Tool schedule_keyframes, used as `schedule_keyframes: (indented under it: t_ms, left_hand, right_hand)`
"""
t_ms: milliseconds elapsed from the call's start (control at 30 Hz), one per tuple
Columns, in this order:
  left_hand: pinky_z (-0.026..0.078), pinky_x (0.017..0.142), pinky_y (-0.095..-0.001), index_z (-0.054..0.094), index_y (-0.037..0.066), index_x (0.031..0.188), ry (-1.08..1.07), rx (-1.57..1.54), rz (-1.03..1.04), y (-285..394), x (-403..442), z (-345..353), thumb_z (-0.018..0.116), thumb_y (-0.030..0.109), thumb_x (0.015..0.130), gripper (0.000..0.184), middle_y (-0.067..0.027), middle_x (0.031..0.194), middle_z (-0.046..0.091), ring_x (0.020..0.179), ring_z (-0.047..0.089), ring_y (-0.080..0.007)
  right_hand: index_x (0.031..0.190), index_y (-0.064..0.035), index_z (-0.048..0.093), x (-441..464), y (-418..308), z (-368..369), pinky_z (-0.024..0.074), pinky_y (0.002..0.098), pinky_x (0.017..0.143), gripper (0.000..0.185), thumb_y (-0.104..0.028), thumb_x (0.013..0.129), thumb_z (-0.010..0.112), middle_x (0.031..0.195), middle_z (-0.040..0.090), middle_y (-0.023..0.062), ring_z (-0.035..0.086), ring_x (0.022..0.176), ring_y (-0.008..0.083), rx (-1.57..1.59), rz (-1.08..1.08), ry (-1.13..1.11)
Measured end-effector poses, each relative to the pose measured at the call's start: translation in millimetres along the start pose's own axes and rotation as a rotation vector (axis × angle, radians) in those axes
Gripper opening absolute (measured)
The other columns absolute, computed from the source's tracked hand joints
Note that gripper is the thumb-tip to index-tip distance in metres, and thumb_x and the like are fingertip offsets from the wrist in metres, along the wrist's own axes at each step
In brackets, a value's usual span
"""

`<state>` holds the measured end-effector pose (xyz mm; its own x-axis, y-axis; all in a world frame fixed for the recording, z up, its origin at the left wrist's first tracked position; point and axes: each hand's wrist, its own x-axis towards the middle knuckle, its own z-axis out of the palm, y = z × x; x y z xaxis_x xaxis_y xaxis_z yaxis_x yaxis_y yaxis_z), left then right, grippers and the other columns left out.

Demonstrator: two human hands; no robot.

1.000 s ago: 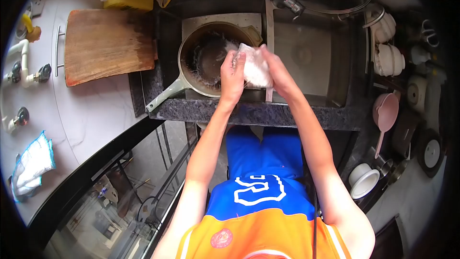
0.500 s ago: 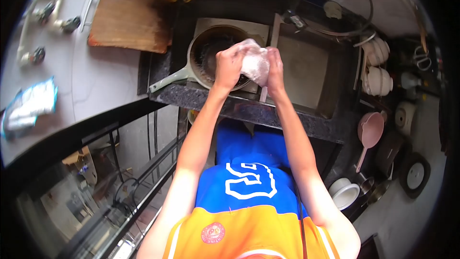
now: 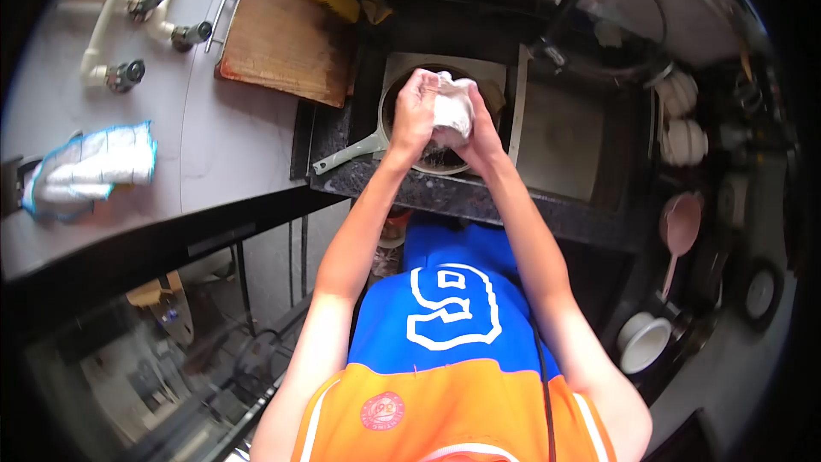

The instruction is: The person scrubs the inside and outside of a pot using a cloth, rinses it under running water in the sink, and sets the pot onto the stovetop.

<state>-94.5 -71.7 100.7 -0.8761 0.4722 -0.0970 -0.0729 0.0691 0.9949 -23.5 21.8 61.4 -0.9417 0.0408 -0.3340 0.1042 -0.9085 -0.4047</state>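
Sink basin (image 3: 560, 141) lies right, pan (image 3: 443, 164) just left of it. Above the pan, left hand (image 3: 415, 113) and right hand (image 3: 485, 133) grip a white cloth-like wad (image 3: 453, 109), fingers curled round; best pressed evenly, low and centred

The inside of the pan (image 3: 382, 133) is largely hidden by the white cloth (image 3: 453, 107), left hand (image 3: 413, 115) and right hand (image 3: 484, 135). The shirt (image 3: 432, 393) is cut off below.
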Motion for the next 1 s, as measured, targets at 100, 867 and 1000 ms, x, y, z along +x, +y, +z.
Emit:
schedule_keyframes:
  t_ms: [100, 867, 1000]
  left_hand:
    - [0.047, 0.06, -0.0346, 0.052, 0.001, 0.097, -0.032, 0.342, -0.106, 36, -7, -23, 0.046, 0.027, 0.1, 0.028, -0.0162, 0.071, 0.061, 0.067, 0.061, -0.0174]
    - [0.048, 0.084, -0.0348, 0.043, 0.001, 0.126, -0.079, -0.064, -0.112, -12, 10, -112, 0.053, 0.021, 0.093, 0.04, -0.0163, 0.105, 0.06, 0.096, 0.06, -0.0241]
    - [0.051, 0.094, -0.039, 0.049, -0.001, 0.123, -0.41, -0.684, -0.388, 2, 30, -105, 0.059, 0.031, 0.092, 0.045, -0.0214, 0.123, 0.057, 0.109, 0.06, -0.0277]
  right_hand:
    - [0.13, -0.0049, 0.048, 1, -3, 14, 0.0461, 0.0385, 0.097, 0.058, -0.051, 0.095, 0.046, 0.124, 0.059, 0.0085, 0.058, 0.112, 0.0205, 0.2, -0.025, -0.133]
    - [0.113, 0.0045, 0.056, 29, 44, 52, 0.052, 0.0278, 0.075, 0.034, -0.015, 0.087, 0.067, 0.1, 0.066, 0.0103, 0.064, 0.084, 0.0128, -0.3, -0.264, 0.147]
    - [0.099, 0.0015, 0.056, 31, 34, 65, 0.049, 0.0253, 0.068, 0.033, -0.022, 0.082, 0.073, 0.081, 0.064, 0.0096, 0.062, 0.073, 0.0117, -0.759, -0.173, 0.176]
